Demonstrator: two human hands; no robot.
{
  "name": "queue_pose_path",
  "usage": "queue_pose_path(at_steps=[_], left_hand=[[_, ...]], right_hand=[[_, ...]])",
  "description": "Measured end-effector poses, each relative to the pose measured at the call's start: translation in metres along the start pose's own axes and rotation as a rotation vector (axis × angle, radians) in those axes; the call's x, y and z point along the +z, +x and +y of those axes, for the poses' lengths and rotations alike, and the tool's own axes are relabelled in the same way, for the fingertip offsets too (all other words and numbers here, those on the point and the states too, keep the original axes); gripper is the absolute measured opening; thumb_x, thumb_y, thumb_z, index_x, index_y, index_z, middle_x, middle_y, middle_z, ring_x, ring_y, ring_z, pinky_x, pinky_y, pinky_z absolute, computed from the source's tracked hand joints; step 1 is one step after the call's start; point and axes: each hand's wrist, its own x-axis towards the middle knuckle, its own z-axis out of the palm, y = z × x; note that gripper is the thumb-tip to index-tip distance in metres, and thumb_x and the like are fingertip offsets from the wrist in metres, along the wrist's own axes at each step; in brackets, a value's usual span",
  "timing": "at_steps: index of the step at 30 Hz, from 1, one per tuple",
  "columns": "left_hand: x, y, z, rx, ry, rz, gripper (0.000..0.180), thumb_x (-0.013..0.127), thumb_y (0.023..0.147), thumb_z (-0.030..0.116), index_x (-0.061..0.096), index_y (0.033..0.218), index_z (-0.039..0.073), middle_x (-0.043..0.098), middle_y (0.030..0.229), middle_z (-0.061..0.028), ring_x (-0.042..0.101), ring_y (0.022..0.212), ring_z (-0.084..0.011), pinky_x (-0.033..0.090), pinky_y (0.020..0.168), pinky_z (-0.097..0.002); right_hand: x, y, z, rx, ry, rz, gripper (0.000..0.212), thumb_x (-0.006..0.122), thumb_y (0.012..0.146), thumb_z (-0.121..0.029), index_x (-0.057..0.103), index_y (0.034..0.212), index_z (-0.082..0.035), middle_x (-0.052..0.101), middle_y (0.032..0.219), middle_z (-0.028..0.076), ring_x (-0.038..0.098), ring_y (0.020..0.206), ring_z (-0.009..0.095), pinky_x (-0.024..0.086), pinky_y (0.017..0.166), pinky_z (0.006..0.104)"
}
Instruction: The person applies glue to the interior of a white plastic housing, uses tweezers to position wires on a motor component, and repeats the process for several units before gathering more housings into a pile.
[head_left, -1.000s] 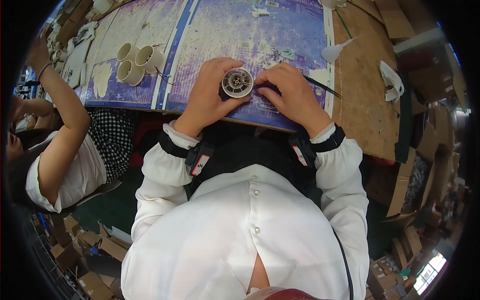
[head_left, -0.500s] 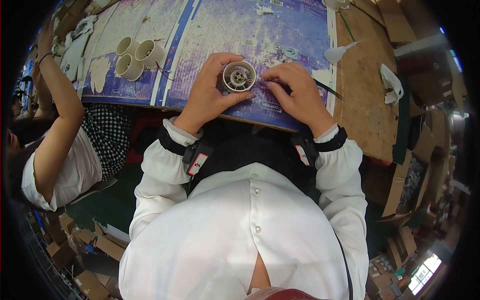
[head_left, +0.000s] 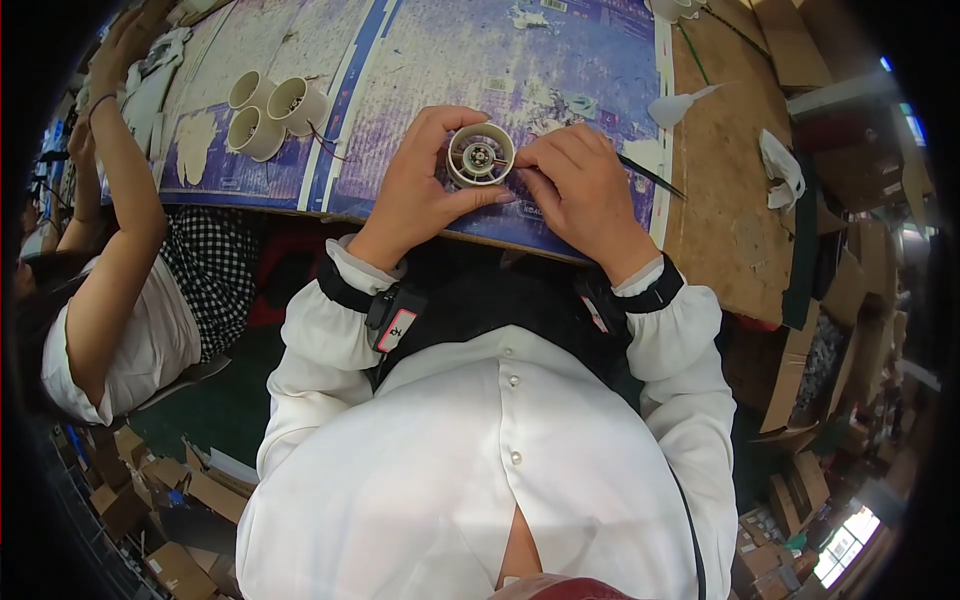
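Head view: by the near edge of the tabletop point(head_left: 740, 205), fingers of the left hand point(head_left: 415, 185) grasp a round white housing point(head_left: 481, 157), the right hand's point(head_left: 585, 195) bunched beside it, holding what I cannot tell.

A worktable point(head_left: 735, 215) stretches across the upper part of the view, its brown top partly covered by a worn blue and white printed sheet point(head_left: 430, 70). Below it the floor point(head_left: 205, 415) is dark green, with open cardboard boxes point(head_left: 223, 490) piled at the lower left and more cartons point(head_left: 783, 385) along the right side, where a bright window point(head_left: 848, 547) glares near the lower corner
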Motion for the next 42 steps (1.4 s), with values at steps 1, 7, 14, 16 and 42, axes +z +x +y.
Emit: queue_pose_path(at_steps=[1, 7, 14, 16, 42], left_hand=[[0.0, 0.0, 0.0, 0.027, 0.04, 0.002, 0.065, 0.09, 0.066, 0.013, 0.057, 0.121, 0.006, 0.056, 0.115, -0.0093, 0.058, 0.106, -0.0262, 0.049, 0.089, -0.0329], [-0.001, -0.001, -0.004, 0.159, 0.168, -0.053, 0.067, 0.088, 0.067, 0.003, 0.052, 0.124, 0.006, 0.055, 0.127, -0.0089, 0.057, 0.115, -0.0184, 0.049, 0.096, -0.0299], [0.0, -0.004, -0.001, -0.039, -0.005, -0.019, 0.063, 0.087, 0.07, 0.008, 0.053, 0.124, 0.007, 0.058, 0.118, -0.0082, 0.059, 0.109, -0.02, 0.048, 0.092, -0.0308], [-0.002, -0.004, 0.001, -0.056, -0.081, -0.024, 0.064, 0.085, 0.073, 0.008, 0.051, 0.127, 0.007, 0.058, 0.118, -0.0078, 0.058, 0.109, -0.0183, 0.048, 0.093, -0.0304], [-0.009, 0.003, 0.007, -0.32, -0.67, -0.047, 0.056, 0.064, 0.093, 0.006, 0.037, 0.142, 0.008, 0.059, 0.128, -0.0123, 0.056, 0.119, -0.0185, 0.045, 0.104, -0.0329]], right_hand=[[0.001, 0.0, 0.0, 0.014, 0.008, 0.001, 0.017, 0.073, 0.078, -0.005, 0.064, 0.092, -0.007, 0.063, 0.087, 0.008, 0.06, 0.085, 0.029, 0.046, 0.076, 0.0393], [0.003, -0.003, 0.0, 0.139, 0.088, -0.052, 0.014, 0.071, 0.079, -0.004, 0.063, 0.09, -0.006, 0.061, 0.083, 0.01, 0.058, 0.08, 0.03, 0.045, 0.072, 0.04], [0.006, 0.001, -0.004, 0.152, 0.1, -0.057, 0.011, 0.07, 0.078, -0.006, 0.063, 0.085, -0.007, 0.061, 0.08, 0.008, 0.058, 0.08, 0.03, 0.044, 0.071, 0.0403], [0.007, 0.002, -0.003, 0.149, 0.09, -0.048, 0.01, 0.07, 0.078, -0.007, 0.062, 0.084, -0.007, 0.062, 0.08, 0.007, 0.058, 0.08, 0.029, 0.044, 0.072, 0.0405], [0.006, 0.008, -0.008, -0.026, 0.087, 0.164, 0.022, 0.078, 0.073, -0.003, 0.072, 0.093, -0.009, 0.065, 0.088, 0.006, 0.06, 0.083, 0.026, 0.048, 0.074, 0.0368]])
